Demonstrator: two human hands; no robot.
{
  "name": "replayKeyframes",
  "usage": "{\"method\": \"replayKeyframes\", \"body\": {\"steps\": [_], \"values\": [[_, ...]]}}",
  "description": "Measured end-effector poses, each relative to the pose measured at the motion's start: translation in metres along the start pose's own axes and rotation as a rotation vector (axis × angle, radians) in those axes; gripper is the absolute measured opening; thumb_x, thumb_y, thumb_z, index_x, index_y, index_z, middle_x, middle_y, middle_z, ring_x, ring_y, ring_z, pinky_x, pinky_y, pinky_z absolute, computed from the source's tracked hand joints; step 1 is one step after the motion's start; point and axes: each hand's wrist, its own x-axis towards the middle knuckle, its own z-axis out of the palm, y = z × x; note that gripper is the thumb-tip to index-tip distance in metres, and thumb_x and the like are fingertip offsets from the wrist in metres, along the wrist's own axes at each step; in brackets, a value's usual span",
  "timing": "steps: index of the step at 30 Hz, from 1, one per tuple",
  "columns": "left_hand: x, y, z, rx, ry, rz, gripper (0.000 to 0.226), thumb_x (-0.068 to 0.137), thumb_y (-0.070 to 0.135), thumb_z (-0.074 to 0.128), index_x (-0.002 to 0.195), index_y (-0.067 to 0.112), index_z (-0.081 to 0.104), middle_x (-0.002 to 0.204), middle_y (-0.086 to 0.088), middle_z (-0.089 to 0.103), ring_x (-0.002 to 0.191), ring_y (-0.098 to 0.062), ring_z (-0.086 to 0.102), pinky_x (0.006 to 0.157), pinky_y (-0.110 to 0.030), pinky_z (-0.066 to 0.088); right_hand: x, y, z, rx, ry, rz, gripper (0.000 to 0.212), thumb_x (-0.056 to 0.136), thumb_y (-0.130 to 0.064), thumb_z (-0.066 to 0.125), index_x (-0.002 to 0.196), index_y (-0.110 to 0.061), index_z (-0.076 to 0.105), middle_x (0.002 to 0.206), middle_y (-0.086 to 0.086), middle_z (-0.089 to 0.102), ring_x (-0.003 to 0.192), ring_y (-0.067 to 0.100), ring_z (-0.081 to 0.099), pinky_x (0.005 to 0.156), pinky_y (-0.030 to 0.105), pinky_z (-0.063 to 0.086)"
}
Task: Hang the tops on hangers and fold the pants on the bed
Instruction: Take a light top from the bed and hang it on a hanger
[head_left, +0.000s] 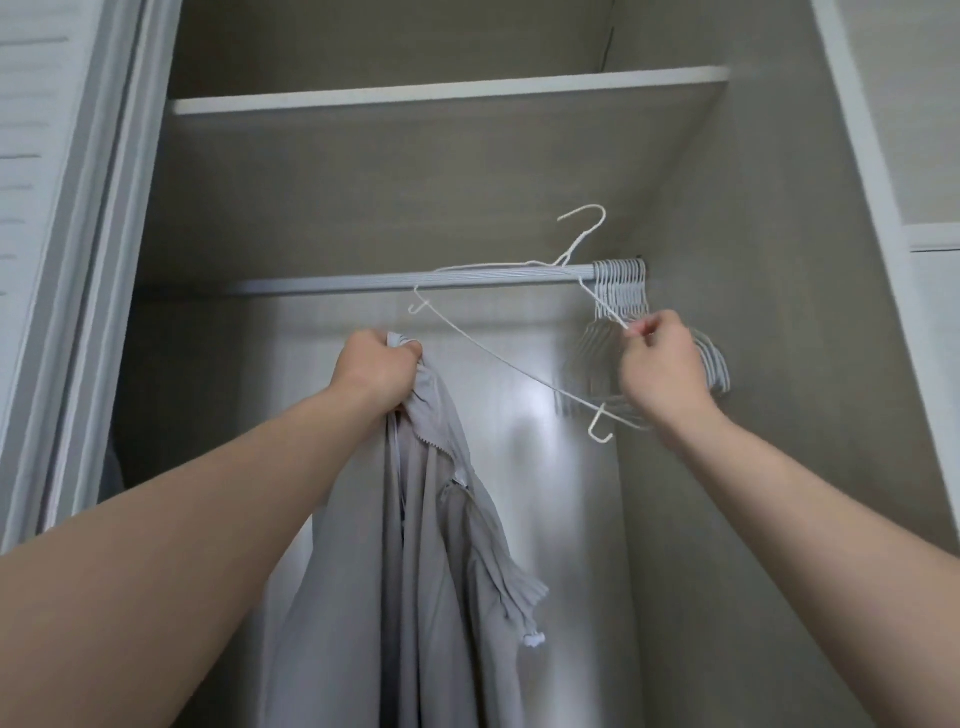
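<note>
Gripping the grey top (447, 519) bunched in the left hand (376, 369), the right hand (662, 364) pinching 1 white hanger (498, 358) should feed its arm into the neckline.

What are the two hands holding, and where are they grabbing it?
The left hand grips the grey top by its bunched upper edge; the right hand pinches the white hanger on one shoulder wire.
</note>
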Motion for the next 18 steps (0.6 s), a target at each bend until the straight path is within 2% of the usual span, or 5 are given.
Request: {"method": "replayKeyframes", "body": {"steps": [4, 7, 11, 15, 18], "values": [[-0.015, -0.011, -0.011, -0.018, 0.019, -0.014, 0.024, 0.091, 0.017, 0.061, 0.068, 0.011, 0.063, 0.065, -0.004, 0.064, 0.067, -0.024, 0.063, 0.068, -0.034, 0.052, -0.059, 0.006, -0.020, 0.277, 0.074, 0.072, 0.017, 0.100, -0.019, 0.045, 0.085, -0.028, 0.046, 0.074, 0.001, 0.052, 0.063, 0.018, 0.045, 0.064, 0.031, 0.034], [-0.027, -0.018, -0.020, -0.018, 0.022, -0.030, 0.025, 0.092, 0.016, 0.061, 0.068, 0.011, 0.063, 0.065, -0.004, 0.063, 0.065, -0.023, 0.062, 0.069, -0.036, 0.054, -0.102, 0.002, -0.031, 0.452, 0.108, 0.193, 0.017, 0.102, -0.014, 0.044, 0.091, -0.026, 0.043, 0.063, 0.000, 0.053, 0.050, 0.014, 0.044, 0.050, 0.026, 0.035], [-0.047, -0.024, -0.028, -0.018, 0.013, -0.038, 0.021, 0.092, 0.016, 0.062, 0.073, 0.010, 0.062, 0.073, -0.010, 0.062, 0.069, -0.024, 0.060, 0.071, -0.036, 0.051, -0.126, -0.017, -0.053, 0.733, -0.096, 0.507, 0.016, 0.102, -0.023, 0.055, 0.092, -0.021, 0.043, 0.052, -0.004, 0.049, 0.037, 0.010, 0.037, 0.036, 0.018, 0.030], [-0.070, -0.019, -0.030, -0.029, 0.004, -0.064, 0.029, 0.093, 0.012, 0.061, 0.065, 0.013, 0.057, 0.062, -0.006, 0.055, 0.058, -0.021, 0.053, 0.058, -0.028, 0.043, -0.128, -0.028, -0.083, 0.729, -0.207, 0.640, 0.027, 0.101, -0.027, 0.056, 0.079, -0.024, 0.041, 0.044, -0.009, 0.027, 0.033, 0.006, 0.021, 0.032, 0.017, 0.018], [-0.087, -0.007, -0.029, -0.053, -0.028, -0.094, 0.026, 0.095, 0.015, 0.060, 0.069, 0.012, 0.059, 0.069, -0.009, 0.058, 0.064, -0.022, 0.055, 0.063, -0.032, 0.044, -0.136, -0.029, -0.107, 0.630, -0.204, 0.582, 0.016, 0.103, -0.021, 0.048, 0.089, -0.020, 0.056, 0.048, -0.008, 0.024, 0.037, 0.008, 0.019, 0.035, 0.017, 0.016]]}}
